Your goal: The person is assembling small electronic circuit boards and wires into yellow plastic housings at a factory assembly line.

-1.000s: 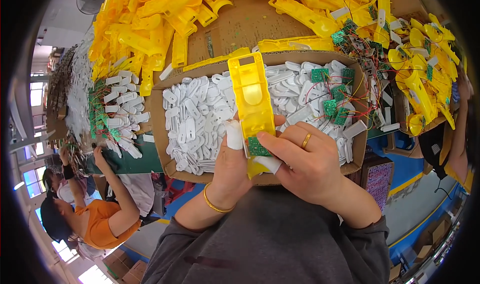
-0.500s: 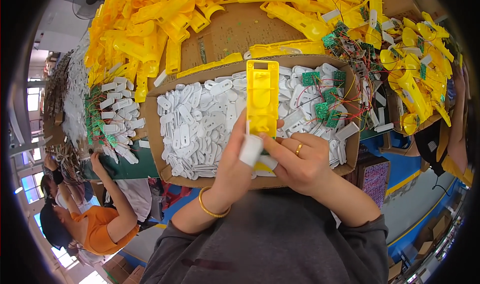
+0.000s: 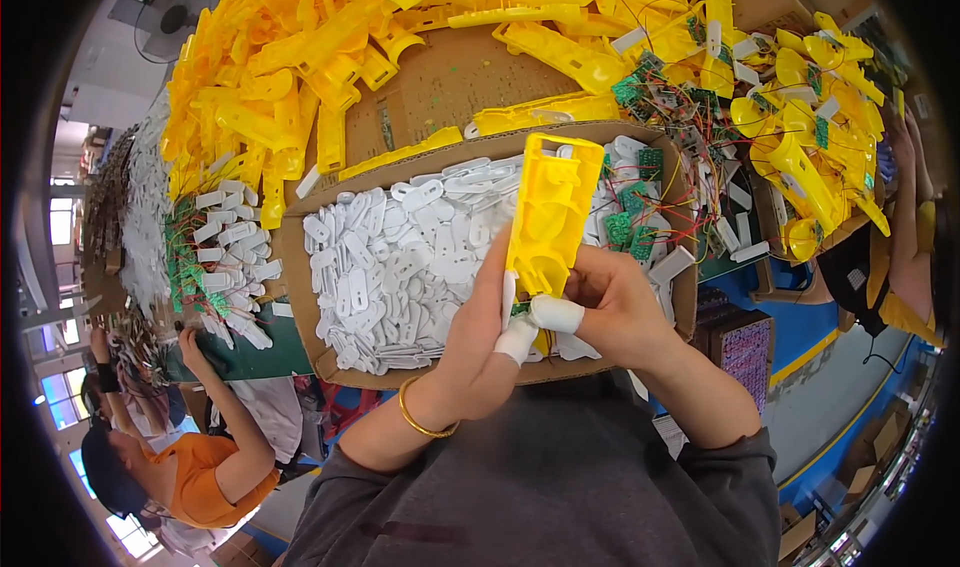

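Observation:
Over the cardboard box (image 3: 320, 352), a long yellow plastic housing (image 3: 552, 212) is held with its hollow, ribbed side toward me. My left hand (image 3: 470, 352) is closed around its lower left edge, with a thin white piece (image 3: 508, 292) between the fingers and the edge. My right hand (image 3: 635, 317) grips the lower right end, its fingers curled behind. Both thumbs wear white covers and press near the bottom end, where a small bit of green shows; the thumbs mostly hide it. Below the hands, a gold bangle (image 3: 420, 414) circles my left wrist.
White flat plastic pieces (image 3: 390, 267) fill the box, with green circuit boards (image 3: 632, 199) at its right side. Yellow housings (image 3: 290, 57) are heaped behind; wired boards (image 3: 680, 107) lie right. More wired white parts (image 3: 235, 237) sit left, near a person in an orange shirt (image 3: 215, 472).
The yellow housing has tilted to the right and its bottom end has moved lower. My right hand has turned, so its white-covered thumb now shows at the housing's lower end.

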The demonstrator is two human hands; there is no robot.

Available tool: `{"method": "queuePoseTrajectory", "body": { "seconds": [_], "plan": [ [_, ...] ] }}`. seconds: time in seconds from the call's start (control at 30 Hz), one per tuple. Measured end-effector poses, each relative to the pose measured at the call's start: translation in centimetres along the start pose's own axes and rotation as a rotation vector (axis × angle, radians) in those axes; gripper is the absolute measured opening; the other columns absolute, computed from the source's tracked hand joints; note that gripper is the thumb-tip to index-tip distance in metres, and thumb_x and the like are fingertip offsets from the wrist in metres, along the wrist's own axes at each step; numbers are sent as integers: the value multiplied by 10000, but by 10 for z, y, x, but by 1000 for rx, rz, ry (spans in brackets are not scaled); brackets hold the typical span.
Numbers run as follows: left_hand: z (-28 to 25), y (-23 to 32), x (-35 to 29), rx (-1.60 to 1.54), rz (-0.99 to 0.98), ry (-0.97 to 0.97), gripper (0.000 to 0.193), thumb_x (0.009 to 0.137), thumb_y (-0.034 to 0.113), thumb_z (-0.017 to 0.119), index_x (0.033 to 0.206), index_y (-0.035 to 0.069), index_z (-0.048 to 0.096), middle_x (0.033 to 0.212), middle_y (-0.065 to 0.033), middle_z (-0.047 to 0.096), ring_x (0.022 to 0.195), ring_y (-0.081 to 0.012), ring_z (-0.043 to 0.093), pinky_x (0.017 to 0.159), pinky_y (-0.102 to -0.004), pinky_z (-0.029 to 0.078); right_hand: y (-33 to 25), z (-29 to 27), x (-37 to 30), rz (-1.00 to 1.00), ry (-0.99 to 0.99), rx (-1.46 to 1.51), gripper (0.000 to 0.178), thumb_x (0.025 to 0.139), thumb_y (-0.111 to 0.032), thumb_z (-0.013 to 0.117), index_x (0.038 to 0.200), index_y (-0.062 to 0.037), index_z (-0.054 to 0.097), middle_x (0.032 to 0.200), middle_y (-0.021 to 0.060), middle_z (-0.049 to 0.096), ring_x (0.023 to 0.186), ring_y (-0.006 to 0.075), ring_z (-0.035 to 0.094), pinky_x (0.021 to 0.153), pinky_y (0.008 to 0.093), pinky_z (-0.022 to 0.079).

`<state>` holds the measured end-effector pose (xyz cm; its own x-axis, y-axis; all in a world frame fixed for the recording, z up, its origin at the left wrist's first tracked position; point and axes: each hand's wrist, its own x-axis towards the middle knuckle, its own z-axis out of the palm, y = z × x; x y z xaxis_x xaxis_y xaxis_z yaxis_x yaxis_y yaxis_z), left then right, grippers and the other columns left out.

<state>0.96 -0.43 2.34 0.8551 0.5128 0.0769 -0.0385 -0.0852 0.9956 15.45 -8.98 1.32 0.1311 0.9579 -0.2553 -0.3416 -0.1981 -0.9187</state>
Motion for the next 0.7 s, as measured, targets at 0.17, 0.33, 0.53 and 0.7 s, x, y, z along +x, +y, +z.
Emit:
{"method": "queuePoseTrajectory", "body": {
  "seconds": [0.17, 0.33, 0.53, 0.7],
  "plan": [
    [3, -1, 2, 301, 19, 4, 527, 802, 34, 400, 1294, -72, 245, 1094, -249, 519, 992, -402, 539, 855, -406, 428, 9, -3, 1, 6, 52, 175, 296, 779, -44, 673, 1052, 11, 573, 936, 35, 636, 817, 108, 609, 716, 243, 490],
    [8, 1, 9, 239, -178, -62, 569, 793, 80, 446, 1284, -114, 233, 1240, -229, 365, 1150, -304, 399, 961, -345, 332, 5, 0, -4, -32, 84, 252, 283, 778, -28, 667, 1045, -3, 578, 938, 28, 634, 851, 111, 606, 735, 252, 491],
    [4, 30, 28, 342, 175, -181, 723, 777, 30, 546, 1385, -14, 157, 1419, -190, 134, 1325, -318, 199, 1011, -371, 321, -44, -64, -16, -151, 292, 114, 360, 770, 43, 598, 1117, -42, 557, 1037, 54, 606, 954, 144, 582, 794, 293, 490],
    [-46, 22, 69, 397, 141, -53, 522, 756, -35, 513, 1266, 3, 407, 1097, -176, 556, 1027, -232, 564, 869, -306, 446, -173, -191, -60, -497, 875, -318, 347, 869, -146, 521, 1186, -9, 489, 1113, 51, 557, 1002, 131, 552, 802, 258, 471]
  ]
}}
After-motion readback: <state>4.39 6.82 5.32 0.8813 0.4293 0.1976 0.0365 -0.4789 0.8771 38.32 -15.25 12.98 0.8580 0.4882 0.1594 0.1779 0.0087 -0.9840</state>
